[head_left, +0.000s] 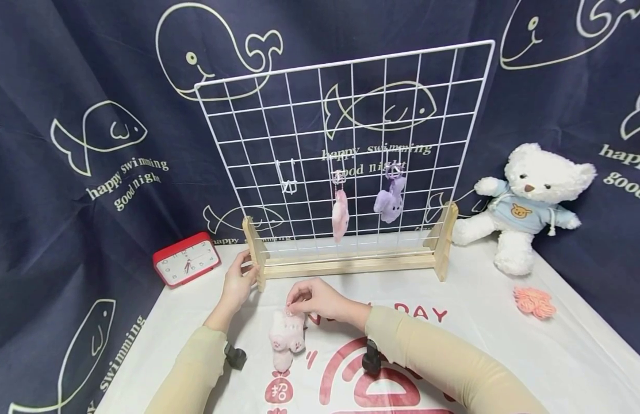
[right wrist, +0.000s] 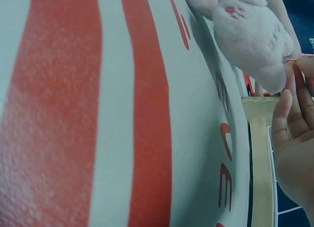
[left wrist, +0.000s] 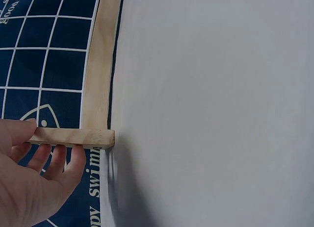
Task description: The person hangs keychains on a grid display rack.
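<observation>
My left hand (head_left: 239, 283) grips the left wooden foot (left wrist: 73, 138) of a white wire grid rack (head_left: 320, 123), thumb on one side and fingers on the other. My right hand (head_left: 320, 300) pinches the small metal clasp (right wrist: 286, 60) of a pale pink plush keychain (head_left: 287, 332), which hangs below the fingertips over the table, with paw prints showing on it. On the grid, a pink-and-white plush keychain (head_left: 340, 216) and a purple plush keychain (head_left: 390, 201) hang from hooks. A white double hook (head_left: 288, 178) to their left carries nothing.
A red alarm clock (head_left: 187, 260) stands at the back left. A white teddy bear (head_left: 527, 201) in a blue top sits at the back right, with a coral-coloured bundle (head_left: 534, 302) in front of it. Dark fish-print cloth (head_left: 112, 241) hangs behind the white printed table cover (head_left: 485, 345).
</observation>
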Motion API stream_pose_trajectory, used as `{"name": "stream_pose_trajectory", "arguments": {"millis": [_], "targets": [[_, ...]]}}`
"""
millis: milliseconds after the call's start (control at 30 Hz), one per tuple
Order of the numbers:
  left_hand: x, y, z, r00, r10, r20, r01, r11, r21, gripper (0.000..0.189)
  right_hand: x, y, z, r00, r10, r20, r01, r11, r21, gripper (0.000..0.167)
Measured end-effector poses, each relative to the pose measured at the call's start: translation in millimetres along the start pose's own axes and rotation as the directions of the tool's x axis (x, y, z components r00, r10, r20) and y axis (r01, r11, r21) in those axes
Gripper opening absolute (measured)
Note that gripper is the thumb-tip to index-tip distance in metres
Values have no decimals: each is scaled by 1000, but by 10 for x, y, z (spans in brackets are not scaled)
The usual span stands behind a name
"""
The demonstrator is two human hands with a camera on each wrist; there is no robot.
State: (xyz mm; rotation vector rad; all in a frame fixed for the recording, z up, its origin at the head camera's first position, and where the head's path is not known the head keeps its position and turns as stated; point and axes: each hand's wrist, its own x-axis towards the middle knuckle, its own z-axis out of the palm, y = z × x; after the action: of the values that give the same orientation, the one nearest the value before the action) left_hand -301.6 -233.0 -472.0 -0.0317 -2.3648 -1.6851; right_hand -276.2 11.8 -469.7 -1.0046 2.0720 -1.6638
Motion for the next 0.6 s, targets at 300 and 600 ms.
{"name": "stream_pose_trajectory", "arguments": {"millis": [300,600], "targets": [[-9,12,-6,1000,13,1,-13,1000,-10,48,12,-73,-14,998,-46,-41,47,998,46,9],[-10,2,2,1000,15,-7,-15,1000,10,49,31,-141,-79,997,-68,-40,69,997,30,10]]}}
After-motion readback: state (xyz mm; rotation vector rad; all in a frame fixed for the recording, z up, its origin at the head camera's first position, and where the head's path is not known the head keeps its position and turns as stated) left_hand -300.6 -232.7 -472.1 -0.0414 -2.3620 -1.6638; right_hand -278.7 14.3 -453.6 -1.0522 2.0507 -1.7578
